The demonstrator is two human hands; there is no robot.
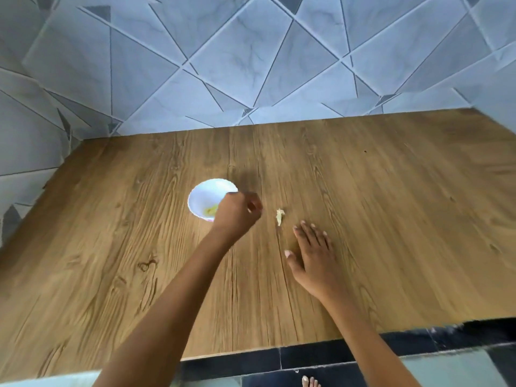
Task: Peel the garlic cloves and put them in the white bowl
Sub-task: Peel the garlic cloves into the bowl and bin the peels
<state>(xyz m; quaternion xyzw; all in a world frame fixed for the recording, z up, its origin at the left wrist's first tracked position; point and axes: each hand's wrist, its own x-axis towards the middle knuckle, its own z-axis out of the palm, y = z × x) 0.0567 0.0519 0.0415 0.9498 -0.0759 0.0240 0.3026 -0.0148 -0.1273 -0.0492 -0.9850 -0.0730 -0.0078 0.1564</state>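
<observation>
One pale garlic piece (280, 216) waits by the flat, open right hand (312, 255); left hand (237, 212) curled at round white bowl (205, 192), contents unclear. Pinch lightly.

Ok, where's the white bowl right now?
In the head view the white bowl sits on the table left of centre, its right side partly behind the left hand; a pale garlic piece lies further right.

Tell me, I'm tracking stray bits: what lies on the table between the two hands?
The head view shows one small pale garlic scrap, peel or clove unclear, on the wooden table between the left hand and the right hand.
</observation>
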